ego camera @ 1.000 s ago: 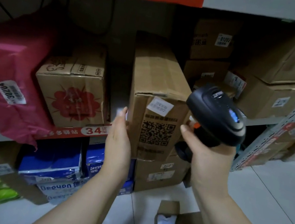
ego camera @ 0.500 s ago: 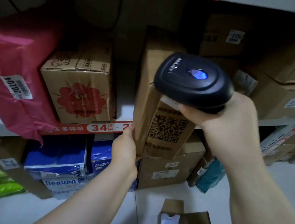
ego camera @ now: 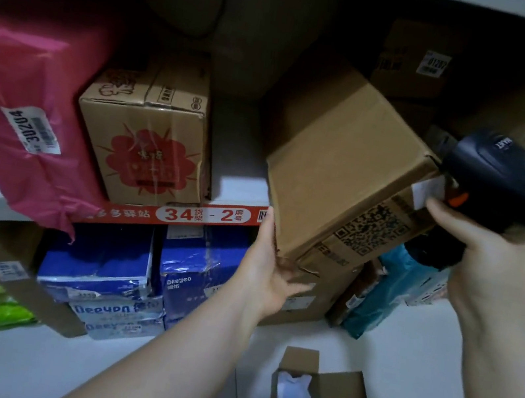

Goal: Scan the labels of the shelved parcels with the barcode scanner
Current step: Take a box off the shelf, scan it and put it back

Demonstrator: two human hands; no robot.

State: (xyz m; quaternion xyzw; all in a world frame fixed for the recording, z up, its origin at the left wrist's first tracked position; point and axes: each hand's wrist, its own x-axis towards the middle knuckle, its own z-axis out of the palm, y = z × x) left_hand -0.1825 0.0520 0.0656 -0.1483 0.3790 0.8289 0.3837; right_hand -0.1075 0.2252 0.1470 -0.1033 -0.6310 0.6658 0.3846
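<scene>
Compared with 0.5 second earlier, the tall cardboard parcel (ego camera: 346, 164) is now tipping off the shelf (ego camera: 238, 188) edge, leaning right, its QR code and white label (ego camera: 427, 191) facing near. The left hand (ego camera: 271, 270) is gripping its lower corner. The right hand (ego camera: 486, 267), closed around the barcode scanner (ego camera: 500, 183), is swinging it right of the label, so the scan seems done or is being re-aimed.

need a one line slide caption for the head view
Left hand tilts a cardboard box off the shelf edge while the right hand holds a barcode scanner at its label.
</scene>
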